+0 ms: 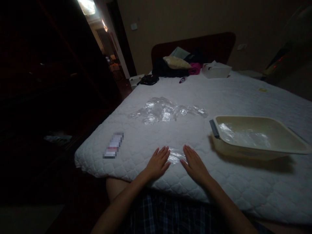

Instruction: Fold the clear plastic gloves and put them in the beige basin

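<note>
A small clear plastic bag [176, 156] lies flat on the white quilted mattress [136, 146], close to the near edge. My left hand [158, 162] rests at the bag's left side, fingers stretched out. At its right side lies my right hand [193, 164], also flat with fingers extended. Neither hand grips anything. Farther back spreads a loose pile of crumpled clear plastic bags [162, 110]. To the right stands a cream plastic bin [248, 151] with a grey handle clip, and shiny clear plastic lies inside it.
A blurred-out phone-like object [113, 145] lies on the left of the mattress. By the headboard [195, 45] are a pale pillow [176, 62], a magenta roll [194, 68], a black bag [148, 79] and a white box [216, 70]. The mattress edge drops to dark floor at left.
</note>
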Demonstrator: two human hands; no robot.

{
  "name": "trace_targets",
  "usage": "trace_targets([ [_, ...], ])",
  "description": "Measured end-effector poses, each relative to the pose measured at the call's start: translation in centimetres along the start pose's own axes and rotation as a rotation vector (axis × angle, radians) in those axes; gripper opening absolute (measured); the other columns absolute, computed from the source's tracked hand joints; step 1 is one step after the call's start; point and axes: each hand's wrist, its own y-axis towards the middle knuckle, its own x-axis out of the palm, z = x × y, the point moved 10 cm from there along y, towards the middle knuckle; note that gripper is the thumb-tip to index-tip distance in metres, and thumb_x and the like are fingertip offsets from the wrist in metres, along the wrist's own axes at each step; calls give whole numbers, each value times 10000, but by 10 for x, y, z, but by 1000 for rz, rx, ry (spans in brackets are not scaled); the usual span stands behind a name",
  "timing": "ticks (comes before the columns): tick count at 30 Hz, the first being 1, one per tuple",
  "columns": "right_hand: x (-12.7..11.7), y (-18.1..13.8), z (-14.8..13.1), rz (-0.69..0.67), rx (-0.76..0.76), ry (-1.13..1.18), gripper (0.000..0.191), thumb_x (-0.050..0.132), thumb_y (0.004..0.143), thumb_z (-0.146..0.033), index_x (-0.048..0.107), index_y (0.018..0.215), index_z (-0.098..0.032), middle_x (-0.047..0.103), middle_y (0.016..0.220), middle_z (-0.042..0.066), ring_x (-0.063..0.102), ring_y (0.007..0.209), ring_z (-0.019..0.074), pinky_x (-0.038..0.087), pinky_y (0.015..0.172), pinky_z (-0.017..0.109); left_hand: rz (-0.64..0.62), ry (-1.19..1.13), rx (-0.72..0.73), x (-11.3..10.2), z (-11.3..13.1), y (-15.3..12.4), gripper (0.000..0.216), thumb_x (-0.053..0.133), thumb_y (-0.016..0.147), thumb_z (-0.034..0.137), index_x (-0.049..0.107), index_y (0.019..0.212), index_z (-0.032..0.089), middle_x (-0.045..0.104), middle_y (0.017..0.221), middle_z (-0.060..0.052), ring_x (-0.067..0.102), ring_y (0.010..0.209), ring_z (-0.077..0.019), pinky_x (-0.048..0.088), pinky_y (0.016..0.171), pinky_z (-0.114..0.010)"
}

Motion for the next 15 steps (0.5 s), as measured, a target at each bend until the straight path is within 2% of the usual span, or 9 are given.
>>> trace_targets([
  [5,6,-2,-3,-28,-6,-42,590,283,878,-463,263,1359,-122,286,1396,136,191,1308,236,157,1065,457,86,-181,-14,-6,-11,-3,529,478,815,358,342,1307,219,294,1400,-87,214,1307,-207,126,1074,-447],
  [9,3,-3,-4,0,-23,-15,679,340,847,-504,167,1386,-129,222,1423,131,153,1317,241,155,1065,460,266,-505,-125,-13,-38,-3,327,521,784,300,558,1089,189,495,1251,-97,358,1233,-213,267,1029,-403],
  [12,-8,-4,-3,69,-20,91,742,422,806,-514,135,1392,-160,205,1433,118,160,1315,253,193,1055,468,430,-719,-312,-19,-63,-4,213,483,796,245,597,956,160,598,1051,-98,522,1052,-189,400,910,-336],
  [15,-29,-8,8,229,52,309,691,500,776,-468,229,1360,-219,271,1404,105,247,1284,259,275,1018,478,450,-679,-363,-26,-66,6,171,509,767,236,602,881,148,610,884,-66,573,841,-156,451,780,-286],
])
